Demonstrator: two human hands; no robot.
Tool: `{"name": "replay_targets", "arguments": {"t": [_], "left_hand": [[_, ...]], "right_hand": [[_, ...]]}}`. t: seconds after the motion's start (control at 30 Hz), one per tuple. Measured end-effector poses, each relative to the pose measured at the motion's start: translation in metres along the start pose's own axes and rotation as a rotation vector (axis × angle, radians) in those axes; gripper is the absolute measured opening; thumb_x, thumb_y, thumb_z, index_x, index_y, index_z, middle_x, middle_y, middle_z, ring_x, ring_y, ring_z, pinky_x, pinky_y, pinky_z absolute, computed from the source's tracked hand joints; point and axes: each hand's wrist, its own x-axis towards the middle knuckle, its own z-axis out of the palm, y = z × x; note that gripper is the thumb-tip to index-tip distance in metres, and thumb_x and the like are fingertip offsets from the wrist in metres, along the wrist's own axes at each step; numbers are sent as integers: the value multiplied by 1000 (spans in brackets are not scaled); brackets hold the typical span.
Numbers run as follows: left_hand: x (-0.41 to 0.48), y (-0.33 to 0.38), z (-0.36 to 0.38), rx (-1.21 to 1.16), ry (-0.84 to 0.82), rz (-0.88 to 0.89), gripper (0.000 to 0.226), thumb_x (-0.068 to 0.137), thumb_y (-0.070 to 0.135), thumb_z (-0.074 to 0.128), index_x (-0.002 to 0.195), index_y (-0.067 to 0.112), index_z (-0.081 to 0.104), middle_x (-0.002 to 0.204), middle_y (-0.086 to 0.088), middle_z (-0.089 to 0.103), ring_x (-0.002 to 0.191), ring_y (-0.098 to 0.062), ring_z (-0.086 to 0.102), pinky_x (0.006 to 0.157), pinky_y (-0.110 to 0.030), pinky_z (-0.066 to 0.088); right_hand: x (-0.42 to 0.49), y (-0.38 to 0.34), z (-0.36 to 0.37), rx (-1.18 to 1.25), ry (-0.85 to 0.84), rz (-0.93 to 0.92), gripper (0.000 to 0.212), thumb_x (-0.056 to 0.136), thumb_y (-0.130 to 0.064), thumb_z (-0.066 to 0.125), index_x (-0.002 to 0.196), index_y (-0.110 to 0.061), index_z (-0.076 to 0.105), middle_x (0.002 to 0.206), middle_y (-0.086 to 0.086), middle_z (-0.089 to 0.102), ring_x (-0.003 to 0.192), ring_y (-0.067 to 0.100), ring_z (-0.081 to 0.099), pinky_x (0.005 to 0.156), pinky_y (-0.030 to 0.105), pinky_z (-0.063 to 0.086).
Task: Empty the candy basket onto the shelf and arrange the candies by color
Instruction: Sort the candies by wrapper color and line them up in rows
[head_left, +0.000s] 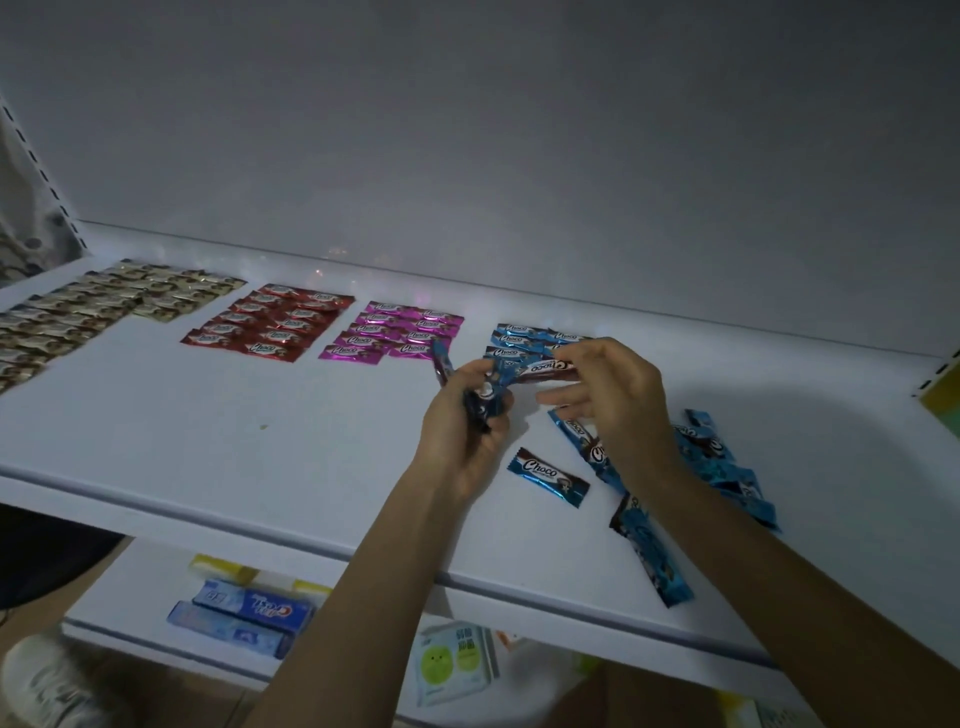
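Toothpaste boxes (254, 610) lie on the lower shelf (130, 584) at near left. A green-and-white packet (454, 665) sits to their right, and a pale shoe (47, 686) is in the near left corner.

Above them runs the white shelf (234, 441), where the candies lie. On its near right a loose pile (727, 467) of blue candies is scattered, partly hidden under the right forearm, with one candy close to the front edge. Just left of the pile a lone candy (548, 477), blue with a brown end, lies flat and apart from the rest.

Over the middle of the shelf the left hand (462, 441) is curled round a bundle (483, 397) of blue candies, palm up. The right hand (618, 395) pinches one end of a brown-faced candy (548, 369) between thumb and forefinger, its other fingers spread loose. That candy's left end meets the bundle.

Beyond the hands, toward the back, four sorted groups sit side by side with gaps between them. The blue rows (524, 340) are at right, partly behind the hands. Next come the pink rows (395, 332), then the red rows (270, 322). At far left the gold rows (78, 317) form the largest group and reach the left edge. The grey back wall (519, 156) rises behind them.
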Motion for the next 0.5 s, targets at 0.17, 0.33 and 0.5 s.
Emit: {"name": "replay_targets", "arguments": {"t": [0.17, 0.33, 0.5], "left_hand": [[-6, -5, 6, 222, 22, 25, 10, 92, 11, 56, 98, 9, 63, 85, -10, 60, 58, -11, 53, 37, -15, 37], [-8, -5, 6, 259, -3, 62, 19, 95, 21, 58, 107, 9, 64, 81, -6, 59, 56, -9, 50, 39, -15, 39], [-12, -5, 8, 314, -28, 108, 13, 95, 10, 55, 85, 12, 63, 69, -1, 61, 62, -12, 49, 40, -15, 41]], "right_hand": [[5, 2, 2, 84, 96, -12, 7, 92, -6, 58, 98, -10, 60, 88, 6, 71, 73, 19, 71, 59, 28, 57], [10, 5, 7, 180, 120, 62, 19, 92, -5, 57, 110, -11, 55, 93, 7, 71, 77, 17, 72, 63, 23, 57], [9, 8, 16, 263, 79, 176, 28, 86, -2, 64, 113, -4, 54, 95, 6, 72, 85, 19, 71, 69, 25, 58]]}}
